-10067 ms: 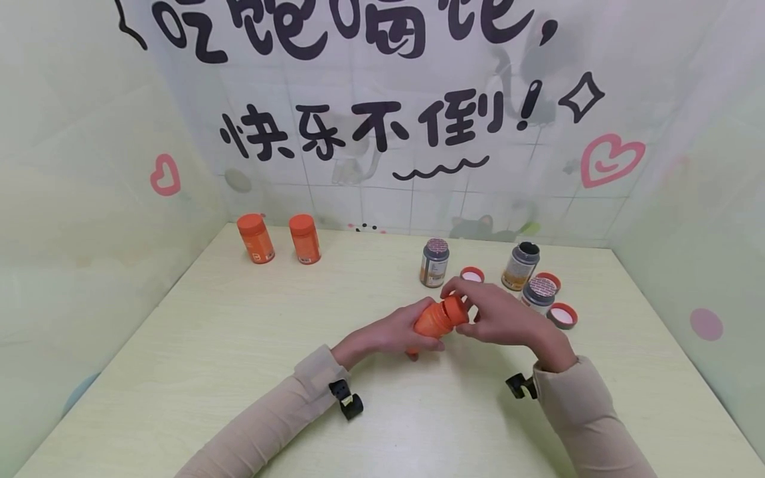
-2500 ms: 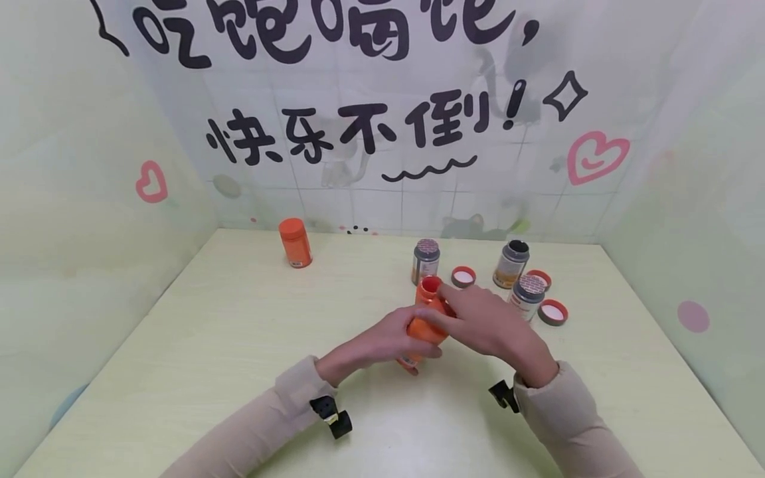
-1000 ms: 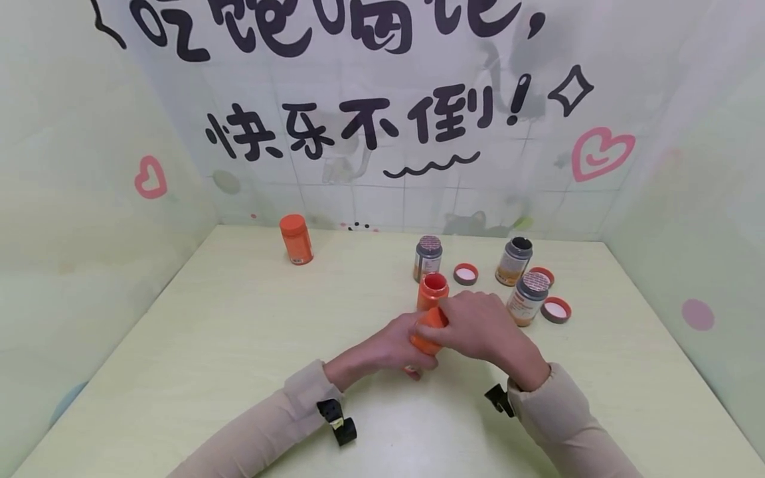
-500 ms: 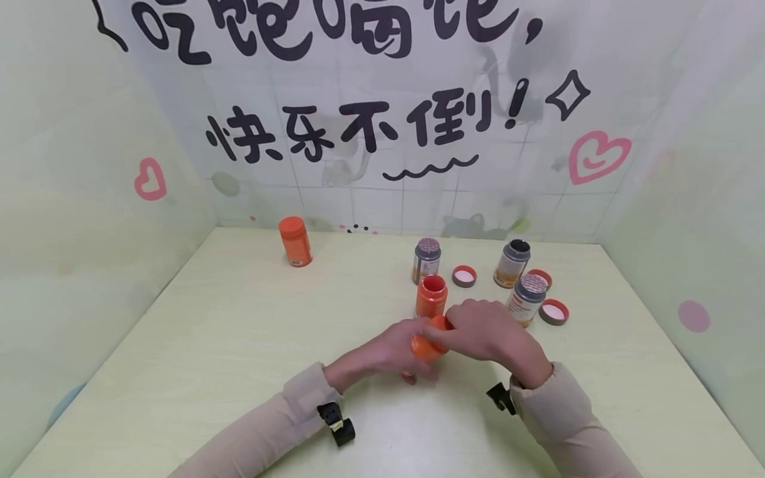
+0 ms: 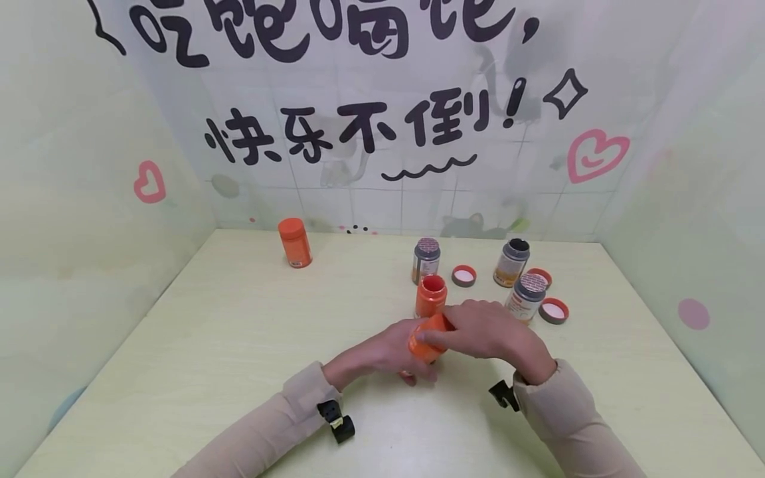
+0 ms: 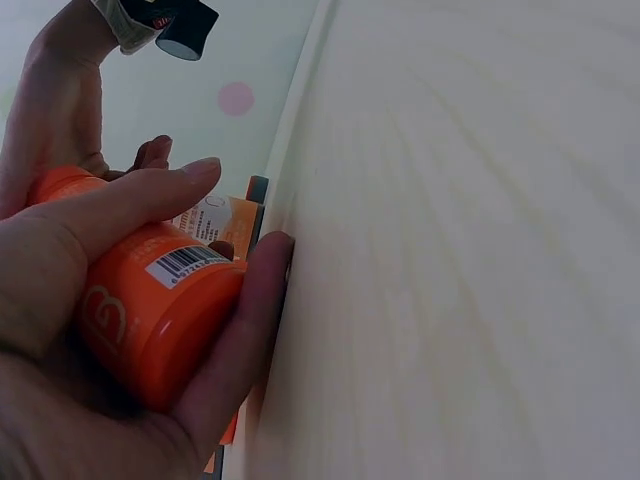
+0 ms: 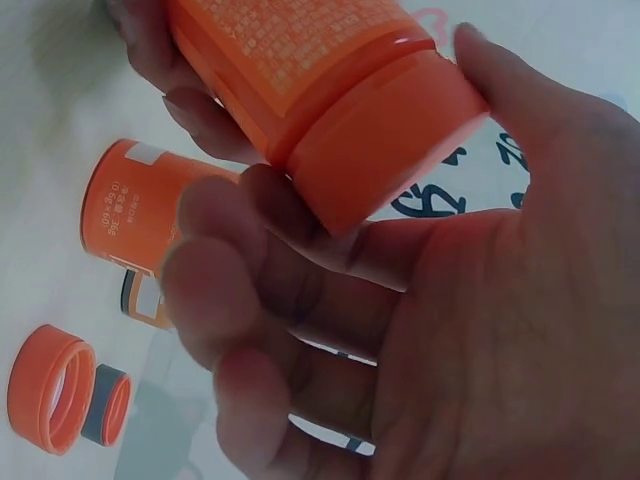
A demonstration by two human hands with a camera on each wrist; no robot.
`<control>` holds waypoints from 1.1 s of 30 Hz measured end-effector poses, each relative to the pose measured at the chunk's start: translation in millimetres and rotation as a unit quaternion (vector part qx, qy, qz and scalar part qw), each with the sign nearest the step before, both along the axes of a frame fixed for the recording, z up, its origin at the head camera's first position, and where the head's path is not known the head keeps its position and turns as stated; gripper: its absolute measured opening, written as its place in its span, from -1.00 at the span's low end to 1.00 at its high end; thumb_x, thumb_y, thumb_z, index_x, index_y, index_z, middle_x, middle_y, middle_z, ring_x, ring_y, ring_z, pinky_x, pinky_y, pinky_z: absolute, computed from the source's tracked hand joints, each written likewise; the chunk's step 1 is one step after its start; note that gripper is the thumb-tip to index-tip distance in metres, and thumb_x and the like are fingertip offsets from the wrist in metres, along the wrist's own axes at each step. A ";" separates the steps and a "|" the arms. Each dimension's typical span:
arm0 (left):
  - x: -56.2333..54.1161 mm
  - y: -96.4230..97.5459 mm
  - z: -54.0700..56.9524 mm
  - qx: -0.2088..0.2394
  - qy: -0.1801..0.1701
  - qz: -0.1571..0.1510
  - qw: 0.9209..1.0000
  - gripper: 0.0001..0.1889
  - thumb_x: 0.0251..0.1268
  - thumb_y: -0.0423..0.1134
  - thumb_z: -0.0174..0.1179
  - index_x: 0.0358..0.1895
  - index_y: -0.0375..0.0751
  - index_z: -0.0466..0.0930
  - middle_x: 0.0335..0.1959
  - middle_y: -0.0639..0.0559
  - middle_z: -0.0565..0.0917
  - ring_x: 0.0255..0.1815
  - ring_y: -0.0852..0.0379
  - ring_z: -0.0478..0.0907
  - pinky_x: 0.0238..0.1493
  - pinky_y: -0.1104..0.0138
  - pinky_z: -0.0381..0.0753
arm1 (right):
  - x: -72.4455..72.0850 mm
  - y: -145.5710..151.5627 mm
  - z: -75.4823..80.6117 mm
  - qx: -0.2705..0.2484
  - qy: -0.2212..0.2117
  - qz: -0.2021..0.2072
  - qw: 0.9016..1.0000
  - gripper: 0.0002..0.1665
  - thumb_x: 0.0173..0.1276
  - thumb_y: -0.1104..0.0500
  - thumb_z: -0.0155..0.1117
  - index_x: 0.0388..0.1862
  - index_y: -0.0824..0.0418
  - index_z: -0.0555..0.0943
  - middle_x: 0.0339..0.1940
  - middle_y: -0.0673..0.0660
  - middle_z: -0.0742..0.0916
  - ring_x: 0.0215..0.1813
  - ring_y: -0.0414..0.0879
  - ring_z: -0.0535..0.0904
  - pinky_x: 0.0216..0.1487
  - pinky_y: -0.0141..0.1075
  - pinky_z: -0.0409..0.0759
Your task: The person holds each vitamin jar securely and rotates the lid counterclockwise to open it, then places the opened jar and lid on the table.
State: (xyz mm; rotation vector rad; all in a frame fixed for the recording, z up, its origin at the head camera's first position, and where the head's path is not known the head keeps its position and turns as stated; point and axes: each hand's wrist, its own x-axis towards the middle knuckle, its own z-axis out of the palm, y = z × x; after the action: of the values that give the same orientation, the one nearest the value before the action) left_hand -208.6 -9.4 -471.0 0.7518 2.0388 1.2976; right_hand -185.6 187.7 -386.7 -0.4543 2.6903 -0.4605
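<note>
My left hand grips an orange plastic bottle, its thumb and fingers wrapped round the body in the left wrist view, where a barcode shows near the base. The bottle is tilted, cap end toward my right hand. In the right wrist view, that hand's thumb and index finger pinch the orange screw cap, which sits on the bottle's neck; the other fingers curl loosely beneath. Just behind the hands in the head view, an uncapped orange bottle stands upright.
A capped orange bottle stands at the back left. Grey bottles stand at the right: one behind the uncapped orange bottle, an open one and another. Removed caps lie among them, including a grey-red cap and another.
Ten seconds ago the hands held a bottle with its cap lifting; an uncapped one now stands behind them, and one back-left bottle has gone. Lately the hands have shifted slightly toward me.
</note>
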 end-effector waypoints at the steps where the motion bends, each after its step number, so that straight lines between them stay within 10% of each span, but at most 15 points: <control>1: 0.3 -0.4 0.1 0.002 -0.005 0.002 1.000 -0.43 0.11 -0.36 0.51 0.15 0.14 0.50 -0.09 0.05 0.60 -0.12 0.10 0.64 -0.40 0.19 0.79 | 0.4 0.6 0.4 0.000 0.002 -0.002 1.000 -0.30 0.35 -0.57 0.06 -0.47 0.01 0.56 -0.61 -0.02 0.51 -0.49 -0.11 0.49 -0.43 -0.27 0.32; 24: 3.8 -0.7 -0.5 0.025 -0.014 -0.006 1.000 -0.36 0.13 -0.38 0.50 0.24 0.14 0.46 -0.04 0.06 0.59 -0.06 0.11 0.62 -0.38 0.19 0.79 | 1.3 6.3 6.1 -0.029 -0.045 0.039 0.998 -0.54 0.38 -0.29 0.23 -0.03 0.01 0.52 -0.42 0.02 0.63 -0.46 -0.09 0.59 -0.40 -0.23 0.51; 33: 4.5 0.0 0.4 0.019 -0.017 0.008 1.000 -0.37 0.09 -0.38 0.52 0.21 0.16 0.48 -0.09 0.04 0.61 -0.12 0.09 0.65 -0.43 0.16 0.78 | 0.5 7.8 6.2 -0.015 -0.041 0.020 0.999 -0.36 0.44 -0.44 0.06 -0.40 0.09 0.60 -0.57 -0.01 0.61 -0.54 -0.10 0.55 -0.42 -0.25 0.44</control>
State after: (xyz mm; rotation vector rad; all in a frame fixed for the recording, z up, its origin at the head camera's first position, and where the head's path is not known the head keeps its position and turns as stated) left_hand -204.1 -9.5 -470.6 0.7275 2.0020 1.3535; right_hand -185.0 195.5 -380.4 -0.4854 2.5946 -0.4979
